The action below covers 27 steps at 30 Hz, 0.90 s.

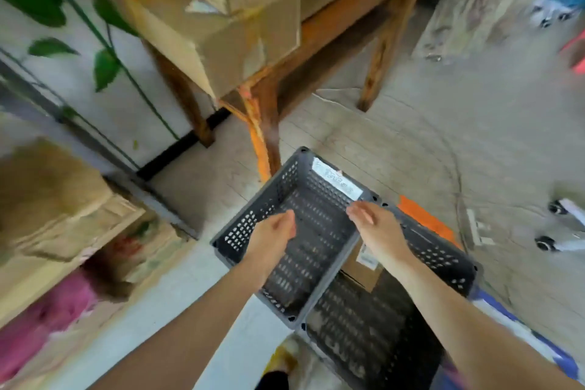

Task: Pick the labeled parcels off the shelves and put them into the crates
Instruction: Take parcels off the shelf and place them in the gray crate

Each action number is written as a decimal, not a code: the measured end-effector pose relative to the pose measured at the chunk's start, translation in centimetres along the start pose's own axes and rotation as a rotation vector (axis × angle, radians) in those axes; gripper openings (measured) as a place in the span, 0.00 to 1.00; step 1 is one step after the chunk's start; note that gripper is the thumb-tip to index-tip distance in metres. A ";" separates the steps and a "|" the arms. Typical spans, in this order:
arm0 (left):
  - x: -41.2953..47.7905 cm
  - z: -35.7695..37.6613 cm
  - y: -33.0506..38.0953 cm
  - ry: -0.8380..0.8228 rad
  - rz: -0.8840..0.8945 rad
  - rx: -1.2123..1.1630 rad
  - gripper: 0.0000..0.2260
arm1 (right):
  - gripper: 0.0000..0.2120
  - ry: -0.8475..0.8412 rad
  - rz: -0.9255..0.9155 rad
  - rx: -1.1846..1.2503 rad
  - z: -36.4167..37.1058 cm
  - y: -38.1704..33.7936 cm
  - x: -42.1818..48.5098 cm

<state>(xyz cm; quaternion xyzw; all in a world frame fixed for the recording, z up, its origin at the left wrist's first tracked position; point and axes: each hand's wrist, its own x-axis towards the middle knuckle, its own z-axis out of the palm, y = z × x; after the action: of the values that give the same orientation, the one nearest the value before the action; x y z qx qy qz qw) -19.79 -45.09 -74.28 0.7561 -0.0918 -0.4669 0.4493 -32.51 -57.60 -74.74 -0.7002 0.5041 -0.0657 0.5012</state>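
Two empty hands held over an empty crate beside a second, partly filled one.

The left hand [272, 236] and the right hand [375, 231] are held over the dark perforated crate [253, 228] at the centre of the view, with nothing gripped; the fingers of both are loosely apart, and the right fingertips [356, 210] lie at the crate's paper label [337, 179], though contact cannot be told through the blur. The crate is probably being steadied or set in place so that parcels can be dropped in. A second crate [443, 258] is set touching it at 5 o'clock, and one labeled parcel [361, 272] is already lodged inside, partly hidden by the right forearm. Cardboard boxes [221, 28] are stacked on the wooden desk [332, 28] at 12 o'clock, and more boxes are kept on the shelves [63, 215] at 9 o'clock, within reach for picking.
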 end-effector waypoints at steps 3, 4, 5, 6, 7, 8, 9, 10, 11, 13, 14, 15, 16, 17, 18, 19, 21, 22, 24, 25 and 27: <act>-6.9 -6.7 2.9 0.170 0.030 -0.146 0.12 | 0.10 -0.111 -0.228 -0.017 1.4 -8.7 -4.9; -9.3 -8.9 3.6 0.221 0.059 -0.198 0.12 | 0.12 -0.138 -0.293 -0.017 2.0 -11.7 -6.9; -11.9 -11.0 4.3 0.265 0.097 -0.253 0.13 | 0.13 -0.151 -0.359 -0.007 2.7 -14.3 -8.8; -14.4 -13.3 4.9 0.308 0.130 -0.311 0.13 | 0.14 -0.164 -0.419 0.007 3.5 -17.0 -10.8; -17.2 -15.6 5.6 0.354 0.155 -0.355 0.12 | 0.13 -0.189 -0.477 0.016 4.5 -19.6 -13.0; -20.0 -17.8 6.2 0.396 0.177 -0.397 0.11 | 0.11 -0.229 -0.537 0.010 5.6 -22.1 -15.3; -22.9 -20.2 6.7 0.441 0.204 -0.438 0.11 | 0.09 -0.278 -0.611 -0.008 6.7 -24.5 -17.6; -25.5 -22.5 7.0 0.491 0.240 -0.475 0.11 | 0.07 -0.327 -0.676 -0.015 8.0 -26.9 -20.0; -28.2 -24.9 7.1 0.540 0.278 -0.493 0.12 | 0.06 -0.371 -0.736 -0.005 9.3 -29.1 -22.4; -33.5 -29.2 6.9 0.629 0.347 -0.521 0.13 | 0.08 -0.435 -0.856 0.030 12.2 -33.2 -27.2; -36.2 -31.3 6.5 0.664 0.380 -0.535 0.13 | 0.09 -0.464 -0.903 0.044 13.7 -35.1 -29.8; -38.9 -33.2 5.9 0.698 0.408 -0.548 0.12 | 0.09 -0.498 -0.943 0.060 15.2 -36.8 -32.4; -41.4 -35.1 5.1 0.734 0.432 -0.562 0.11 | 0.08 -0.541 -0.975 0.069 16.8 -38.3 -35.0; -44.0 -37.0 4.2 0.771 0.449 -0.566 0.10 | 0.06 -0.582 -1.009 0.075 18.5 -39.7 -37.4; -46.3 -38.9 3.2 0.809 0.464 -0.572 0.10 | 0.05 -0.612 -1.041 0.071 20.1 -41.0 -39.9; -48.7 -40.9 2.1 0.848 0.474 -0.567 0.10 | 0.05 -0.637 -1.074 0.074 21.8 -42.3 -42.4; -53.1 -44.7 0.1 0.932 0.493 -0.536 0.10 | 0.05 -0.661 -1.141 0.086 24.9 -44.5 -47.4; -55.0 -46.5 -0.8 0.974 0.503 -0.522 0.10 | 0.06 -0.661 -1.169 0.096 26.4 -45.5 -49.7; -58.6 -49.9 -2.1 1.046 0.525 -0.497 0.09 | 0.09 -0.664 -1.204 0.123 28.9 -47.1 -53.9; -60.2 -51.4 -2.5 1.072 0.544 -0.479 0.09 | 0.10 -0.666 -1.215 0.146 30.1 -47.8 -55.7; -62.5 -54.4 -2.9 1.098 0.580 -0.453 0.08 | 0.10 -0.650 -1.236 0.168 32.0 -49.4 -58.4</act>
<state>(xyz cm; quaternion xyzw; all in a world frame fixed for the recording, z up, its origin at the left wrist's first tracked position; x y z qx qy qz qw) -11.89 23.83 -28.83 0.7157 0.0513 0.1184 0.6864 -10.00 7.29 -28.29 -0.8014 -0.1683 -0.1648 0.5498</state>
